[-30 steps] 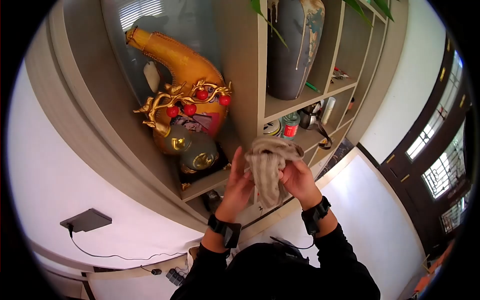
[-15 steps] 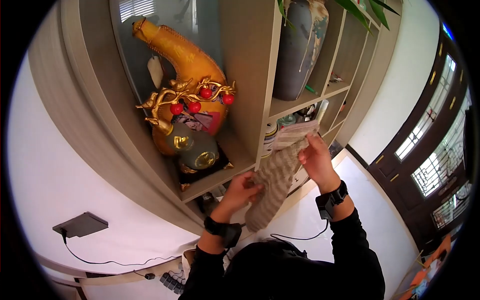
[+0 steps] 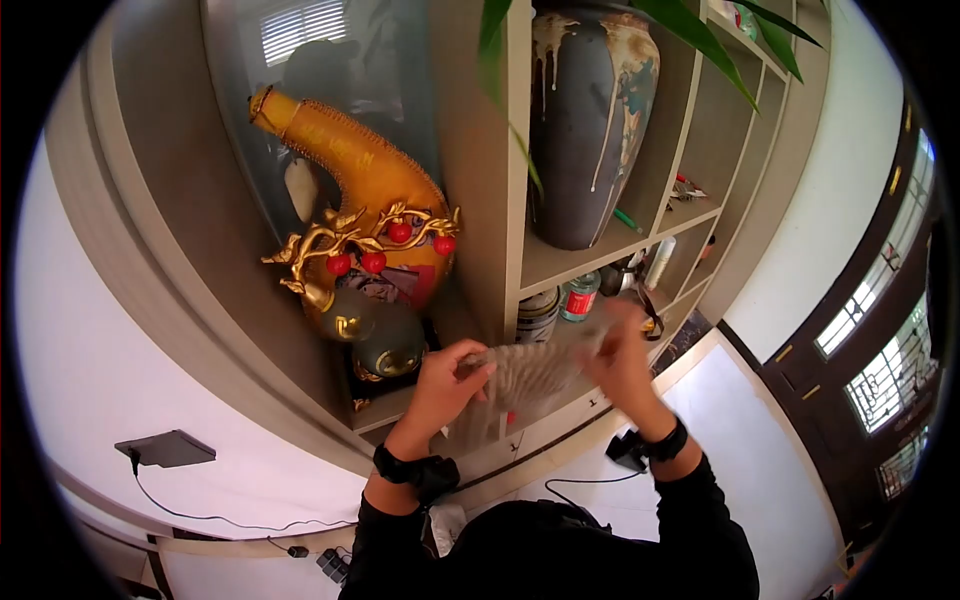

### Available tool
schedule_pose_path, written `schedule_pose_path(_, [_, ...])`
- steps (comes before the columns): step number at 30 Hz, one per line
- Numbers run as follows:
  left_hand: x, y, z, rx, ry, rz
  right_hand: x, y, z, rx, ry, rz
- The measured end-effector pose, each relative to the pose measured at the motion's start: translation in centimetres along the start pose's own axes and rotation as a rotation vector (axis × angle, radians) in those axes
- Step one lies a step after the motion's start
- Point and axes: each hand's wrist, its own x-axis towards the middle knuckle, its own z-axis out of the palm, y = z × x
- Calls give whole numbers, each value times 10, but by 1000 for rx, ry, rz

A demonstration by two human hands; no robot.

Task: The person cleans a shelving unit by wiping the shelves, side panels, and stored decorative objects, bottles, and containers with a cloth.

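A striped beige-brown cloth [image 3: 530, 375] is stretched between my two hands in front of the shelf, blurred by motion. My left hand [image 3: 445, 388] pinches its left end between thumb and fingers. At its right end is my right hand [image 3: 622, 362], its fingers closed on the cloth and smeared by motion. Behind the cloth, on a lower shelf, are a can [image 3: 537, 315] and a clear jar with a red label [image 3: 579, 297].
The shelf unit [image 3: 482, 180] holds a large grey vase [image 3: 590, 130], an orange horn-shaped ornament [image 3: 365, 165] and a dark gourd ornament [image 3: 388, 340]. Green leaves [image 3: 705, 45] hang at the top. A grey box with a cable [image 3: 175, 449] is at the left.
The cloth, hanging slantwise half a second ago, now spans level between my hands. My left hand has moved left and up, my right hand slightly down. The view has shifted.
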Motion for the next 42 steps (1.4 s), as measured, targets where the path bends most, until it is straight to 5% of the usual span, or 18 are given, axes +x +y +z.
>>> schedule_pose_path(3, [4, 8, 18, 156, -132, -53, -16, -8, 24, 292, -474, 193])
schedule_pose_path(6, [1, 10, 26, 240, -169, 20, -24, 23, 47, 321, -483, 49])
schedule_pose_path(9, [0, 14, 25, 322, -191, 96, -29, 45, 51, 332, -755, 292])
schedule_pose_path(13, [-3, 27, 23, 282, -168, 108, -37, 68, 42, 279, -806, 92])
schedule_pose_path(15, [-4, 34, 21, 241, -129, 115, -39, 72, 29, 261, -767, 336])
schedule_pose_path(16, [-6, 35, 19, 236, -82, 37, -51, 113, 40, 151, -632, 89])
schedule_pose_path(19, [-10, 39, 9, 238, -4, -35, -38, 114, 15, 92, -252, 98])
schedule_pose_path(23, [-1, 54, -3, -84, 203, 85, 6, 62, -25, 451, 22, 396])
schedule_pose_path(25, [9, 77, 0, -289, 209, 257, 33, 24, -38, 765, 137, 153])
schedule_pose_path(27, [26, 94, -3, -654, -34, 474, 57, 2, -40, 1026, 128, 30])
schedule_pose_path(30, [49, 122, 2, -652, -16, 637, 80, -58, -34, 1158, 237, -157])
schedule_pose_path(33, [77, 142, 3, -276, 71, 930, 108, -87, -14, 1104, 343, -318])
schedule_pose_path(35, [91, 154, 3, -39, 110, 933, 131, -100, 5, 937, 672, -764])
schedule_pose_path(37, [102, 161, 5, -58, 89, 924, 153, -106, 13, 638, 670, -1028])
schedule_pose_path(42, [138, 150, 8, 55, 40, 932, 175, -117, 33, 577, 296, -816])
